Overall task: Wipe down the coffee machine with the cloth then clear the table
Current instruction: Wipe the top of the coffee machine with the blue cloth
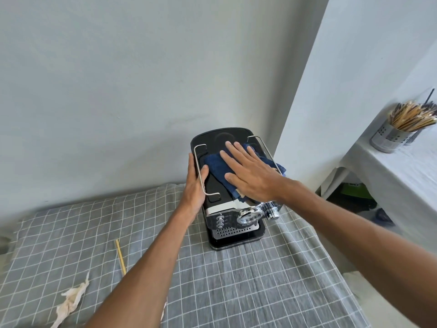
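A black and chrome coffee machine (pixel 214 188) stands at the far right of the table, near the wall. A dark blue cloth (pixel 216 168) lies on its flat top, inside the chrome rail. My right hand (pixel 250 172) presses flat on the cloth with its fingers spread. My left hand (pixel 195 185) grips the machine's left side, thumb hooked over the rail. A crumpled white tissue (pixel 71 301) and a thin wooden stick (pixel 120 256) lie on the table at the near left.
The table wears a grey checked cloth (pixel 236 280). A white wall stands close behind the machine. To the right, a second table (pixel 402 171) carries a perforated metal holder (pixel 390 136) full of chopsticks. A gap separates the two tables.
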The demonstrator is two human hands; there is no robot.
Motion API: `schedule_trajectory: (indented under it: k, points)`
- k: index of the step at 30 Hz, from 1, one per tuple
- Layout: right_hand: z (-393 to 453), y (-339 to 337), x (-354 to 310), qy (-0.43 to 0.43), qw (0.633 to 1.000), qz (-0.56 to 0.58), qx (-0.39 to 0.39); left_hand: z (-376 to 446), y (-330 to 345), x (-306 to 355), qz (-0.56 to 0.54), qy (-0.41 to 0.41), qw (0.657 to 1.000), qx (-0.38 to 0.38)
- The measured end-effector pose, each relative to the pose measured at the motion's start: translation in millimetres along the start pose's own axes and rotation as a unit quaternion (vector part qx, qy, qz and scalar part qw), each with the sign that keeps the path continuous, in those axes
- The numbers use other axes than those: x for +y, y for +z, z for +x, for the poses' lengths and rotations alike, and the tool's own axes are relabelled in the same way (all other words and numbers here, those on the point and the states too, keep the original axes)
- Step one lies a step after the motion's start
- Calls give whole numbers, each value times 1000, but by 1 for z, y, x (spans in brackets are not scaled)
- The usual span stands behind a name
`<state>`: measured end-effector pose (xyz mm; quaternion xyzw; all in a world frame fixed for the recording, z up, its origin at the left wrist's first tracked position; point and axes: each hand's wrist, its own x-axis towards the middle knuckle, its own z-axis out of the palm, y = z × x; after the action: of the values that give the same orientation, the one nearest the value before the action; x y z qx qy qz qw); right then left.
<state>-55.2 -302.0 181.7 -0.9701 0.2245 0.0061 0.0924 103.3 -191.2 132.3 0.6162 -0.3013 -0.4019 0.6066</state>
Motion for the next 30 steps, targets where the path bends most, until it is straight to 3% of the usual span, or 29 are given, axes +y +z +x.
schedule_trajectory:
  k: [5,11,17,23,30]
  points:
    - [26,-22,16,76,995,-45,-36,0,3,0,53,13,998,-4]
    - [-12,4,-10,41,999,-19,9,-1,2,2,39,20,999,-9]
    - [34,-2,-25,136,990,-11,23,2,4,4,1,45,999,-6]
    - [0,2,-14,41,999,-12,-1,4,5,1,-18,54,998,1]
    - [76,-16,-6,166,985,-51,19,4,3,-2,15,39,999,-6]
